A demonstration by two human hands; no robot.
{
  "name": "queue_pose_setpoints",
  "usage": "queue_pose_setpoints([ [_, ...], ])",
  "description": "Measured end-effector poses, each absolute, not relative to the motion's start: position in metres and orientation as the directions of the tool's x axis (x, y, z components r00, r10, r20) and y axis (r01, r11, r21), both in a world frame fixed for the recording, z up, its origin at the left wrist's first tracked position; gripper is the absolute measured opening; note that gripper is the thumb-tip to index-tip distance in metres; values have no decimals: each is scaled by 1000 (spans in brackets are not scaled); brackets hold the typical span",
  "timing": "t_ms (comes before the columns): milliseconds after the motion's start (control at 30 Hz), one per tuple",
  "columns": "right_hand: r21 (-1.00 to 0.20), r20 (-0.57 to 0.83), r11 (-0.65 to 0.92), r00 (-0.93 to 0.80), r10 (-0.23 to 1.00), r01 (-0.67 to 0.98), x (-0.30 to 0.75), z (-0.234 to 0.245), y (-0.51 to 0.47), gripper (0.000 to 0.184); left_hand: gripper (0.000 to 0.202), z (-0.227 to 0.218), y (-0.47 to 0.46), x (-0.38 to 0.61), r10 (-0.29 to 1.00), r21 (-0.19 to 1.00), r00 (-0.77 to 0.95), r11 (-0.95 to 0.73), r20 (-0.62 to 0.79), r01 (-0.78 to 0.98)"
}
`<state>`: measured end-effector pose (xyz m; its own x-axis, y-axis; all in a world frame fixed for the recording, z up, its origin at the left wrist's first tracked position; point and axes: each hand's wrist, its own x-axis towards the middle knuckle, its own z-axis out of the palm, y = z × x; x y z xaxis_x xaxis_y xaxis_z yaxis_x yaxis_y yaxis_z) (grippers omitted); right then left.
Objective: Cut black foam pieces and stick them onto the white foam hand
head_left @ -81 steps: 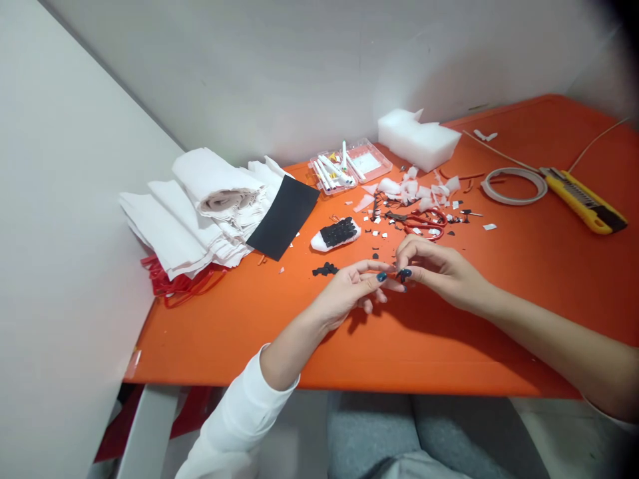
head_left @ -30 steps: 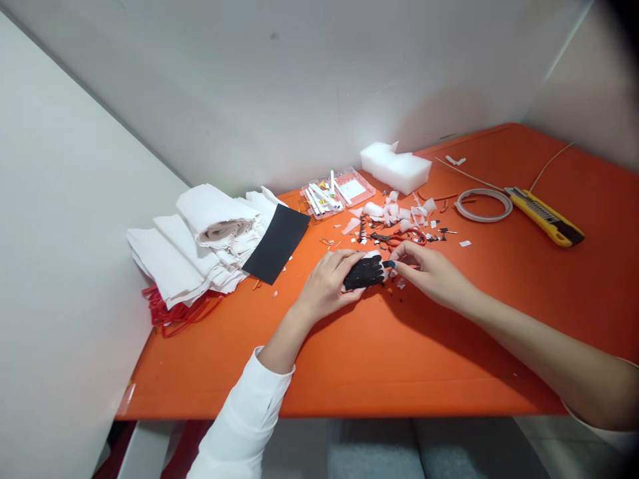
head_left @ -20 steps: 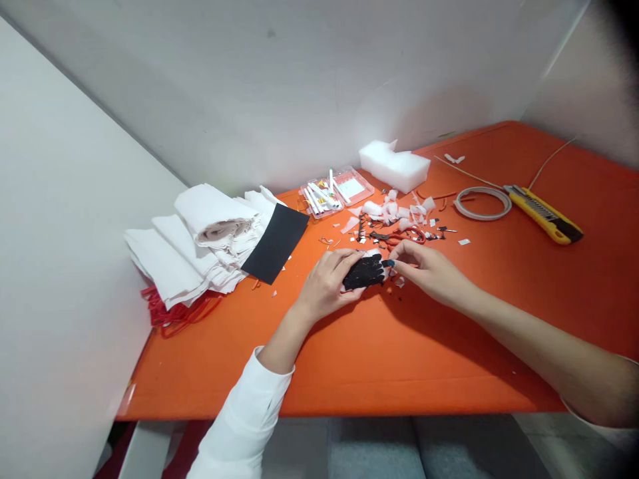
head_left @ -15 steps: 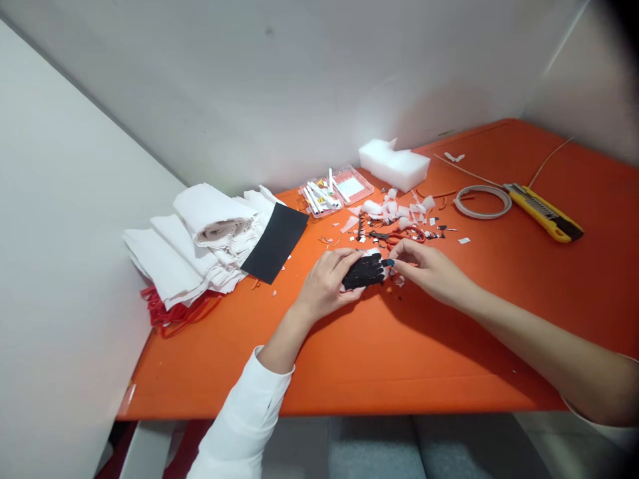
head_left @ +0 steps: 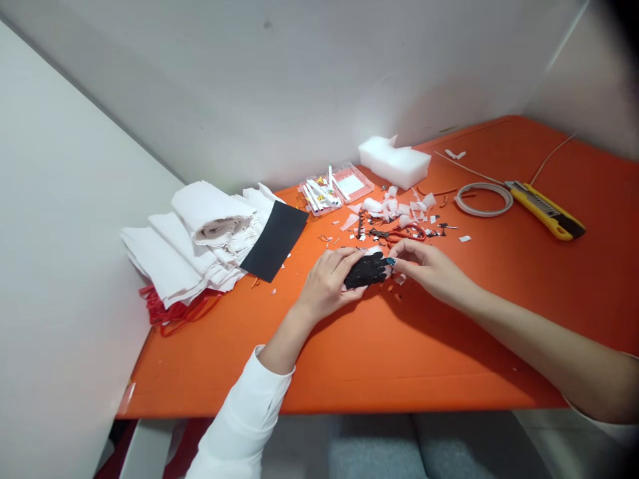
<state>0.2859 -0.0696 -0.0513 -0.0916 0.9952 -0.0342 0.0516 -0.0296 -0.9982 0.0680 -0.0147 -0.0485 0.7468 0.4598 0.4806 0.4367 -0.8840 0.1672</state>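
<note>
My left hand (head_left: pixel 329 279) is wrapped round a white foam piece whose upper face is covered with overlapping black strips (head_left: pixel 367 269). Its thumb and fingers grip the near and far sides, and the foam's white edge shows at the top. At the right end of the covered foam, my right hand (head_left: pixel 424 266) pinches with thumb and forefinger. A small dark blue-black tip (head_left: pixel 391 261) shows at that pinch, touching the black strips. Just beyond the hands lie red-handled scissors (head_left: pixel 407 234) among scraps.
White and dark scraps (head_left: pixel 399 209) lie behind the hands. Farther back are a foam block (head_left: pixel 394 163) and a box of markers (head_left: pixel 322 196). A tape roll (head_left: pixel 483 201) and yellow utility knife (head_left: pixel 546 211) are right; black sheet (head_left: pixel 275 241), white cloths (head_left: pixel 200 246) and red straps (head_left: pixel 174 311) left.
My right fingers have shifted slightly left, bringing the small dark piece down against the end of the black-covered foam. My left hand keeps its grip.
</note>
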Motion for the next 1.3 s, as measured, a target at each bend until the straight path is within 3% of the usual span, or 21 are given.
queue_pose_setpoints([
  [200,-999,-45,-44,-54,998,14,285,-52,-71,13,53,-48,-19,71,458,157,727,-882,512,445],
  [433,-999,-49,-49,-16,999,13,283,-50,-71,11,54,-50,-23,74,542,267,686,-839,486,474],
  [733,-990,-101,-100,2,995,-104,281,-51,-73,13,54,-52,-27,76,478,160,658,-860,582,484],
  [1133,-997,17,17,9,1000,79,283,-46,-75,8,55,-49,-25,75,449,151,681,-880,579,451],
  [1300,-999,-40,-41,7,999,24,282,-46,-75,12,55,-50,-25,75,432,159,685,-891,587,426],
])
